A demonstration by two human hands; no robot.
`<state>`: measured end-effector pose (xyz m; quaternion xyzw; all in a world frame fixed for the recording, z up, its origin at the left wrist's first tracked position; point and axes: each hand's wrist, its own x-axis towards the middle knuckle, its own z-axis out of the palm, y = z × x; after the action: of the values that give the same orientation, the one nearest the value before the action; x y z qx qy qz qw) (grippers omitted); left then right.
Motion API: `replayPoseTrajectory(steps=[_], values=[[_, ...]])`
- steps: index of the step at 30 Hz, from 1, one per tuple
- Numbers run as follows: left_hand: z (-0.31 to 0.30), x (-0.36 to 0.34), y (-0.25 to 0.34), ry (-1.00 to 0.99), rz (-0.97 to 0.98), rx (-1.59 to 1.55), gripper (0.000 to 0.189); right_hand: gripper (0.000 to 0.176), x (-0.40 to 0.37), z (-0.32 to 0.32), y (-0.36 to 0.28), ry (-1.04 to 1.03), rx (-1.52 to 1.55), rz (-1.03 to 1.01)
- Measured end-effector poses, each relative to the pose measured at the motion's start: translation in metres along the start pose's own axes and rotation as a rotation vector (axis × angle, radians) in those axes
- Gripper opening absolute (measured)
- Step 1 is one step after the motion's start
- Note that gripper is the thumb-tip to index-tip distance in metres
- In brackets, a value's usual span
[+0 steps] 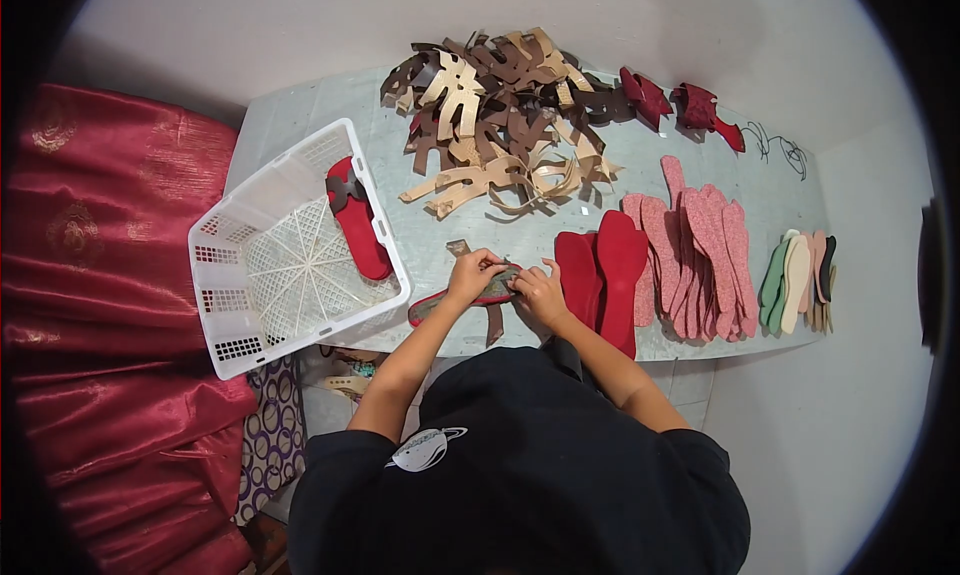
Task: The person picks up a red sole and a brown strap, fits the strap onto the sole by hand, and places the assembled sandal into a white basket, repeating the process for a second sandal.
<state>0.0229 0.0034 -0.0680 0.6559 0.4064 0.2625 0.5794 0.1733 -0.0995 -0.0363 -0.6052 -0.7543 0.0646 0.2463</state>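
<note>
Near the table's front edge lies a sandal sole (431,306) with a grey-green underside and a red rim. A brown strap (495,325) sticks out from its near side, and another strap end shows on the far side. My left hand (475,275) pinches at the sole's far edge, fingers bent together. My right hand (541,293) grips the sole's right end, its fingers curled and one raised a little. What lies between the fingertips is too small to make out.
A white plastic basket (300,320) on the left holds a red sandal (360,230). Behind my hands is a heap of brown and gold straps (510,115). To the right stand red soles (620,265), pink speckled soles (700,245) and several coloured soles (795,275).
</note>
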Motion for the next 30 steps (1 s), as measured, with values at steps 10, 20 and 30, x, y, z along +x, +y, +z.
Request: replayPoseTrajectory(steps=[10, 20, 30], values=[[0.003, -0.023, 0.015, 0.015, 0.096, 0.200, 0.014, 0.018, -0.001, 0.001, -0.001, 0.040, 0.010, 0.015], [-0.006, -0.027, 0.021, -0.098, 0.236, 0.318, 0.017, 0.021, -0.002, 0.001, -0.001, 0.057, 0.007, 0.012], [-0.013, -0.032, 0.031, -0.180, 0.110, 0.236, 0.042, 0.025, -0.006, 0.006, 0.002, 0.080, 0.001, -0.002]])
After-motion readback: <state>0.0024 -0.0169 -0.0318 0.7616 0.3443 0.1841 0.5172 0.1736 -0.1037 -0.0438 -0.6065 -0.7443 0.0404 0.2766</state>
